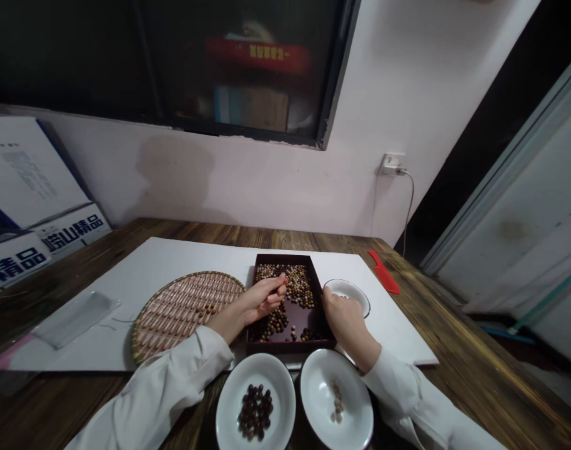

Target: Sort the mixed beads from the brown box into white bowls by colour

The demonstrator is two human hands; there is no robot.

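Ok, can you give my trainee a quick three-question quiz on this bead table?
1. True or false: the left hand is over the dark tray of mixed beads.
2. Two white bowls sit nearest the person, a left bowl and a right bowl. Which holds more beads? A) left B) right C) equal
3. Fill in: the right hand rests at the tray's ____ edge, beside a small white dish.
Key: 1 true; 2 A; 3 right.
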